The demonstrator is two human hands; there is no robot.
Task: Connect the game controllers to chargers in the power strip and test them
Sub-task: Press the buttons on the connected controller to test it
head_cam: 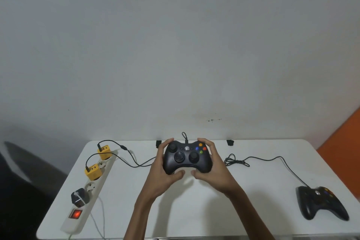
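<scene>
You hold the black wired game controller (pixel 187 157) above the middle of the white counter (pixel 243 191), your left hand (pixel 162 169) and right hand (pixel 211 165) each with fingers clamped around a grip. A second black controller (pixel 321 202) lies on the counter at far right. On the left, the long white power strip (pixel 87 187) carries two yellow chargers (pixel 93 171), its red switch (pixel 76 214) lit.

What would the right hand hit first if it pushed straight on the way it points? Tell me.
The right hand already grips the held controller, so that blocks it. Beyond lies bare table edge, then the wall; depth is unclear.
</scene>
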